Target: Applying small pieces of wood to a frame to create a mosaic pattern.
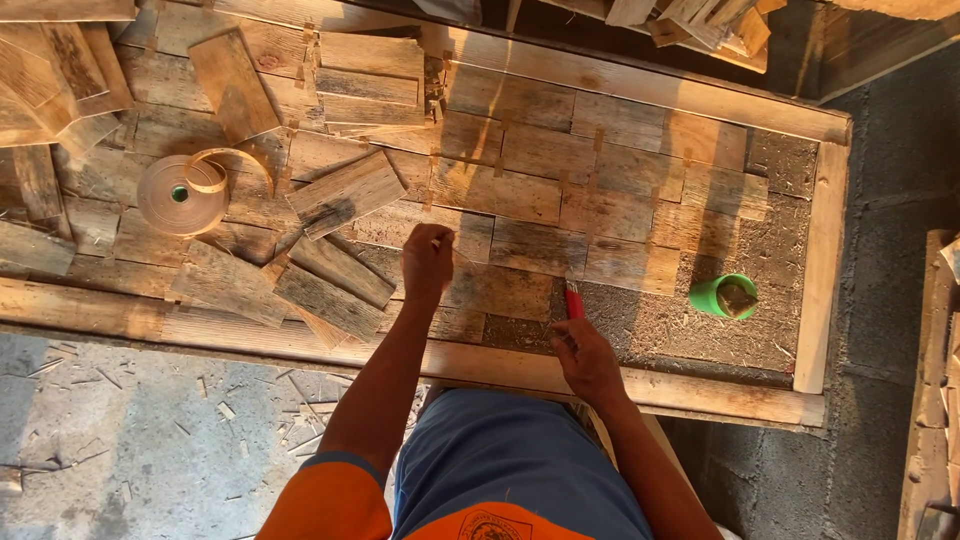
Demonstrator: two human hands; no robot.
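I look down on a long wooden frame [822, 250] filled with flat wood pieces laid like tiles. My left hand [427, 262] rests fingers-down on one of the laid wood pieces [500, 290] near the middle, fingertips pinched together; whether something thin is between them I cannot tell. My right hand [585, 355] sits at the frame's near rail and grips a red-handled tool [573, 301] that points up toward the bare coarse board [660, 320] beside the last laid pieces.
A roll of tan tape [182, 192] lies at the left among loose wood offcuts [330, 300]. A green cup [724, 296] stands on the bare board at the right. More planks are stacked at top. Wood chips litter the concrete floor [150, 440].
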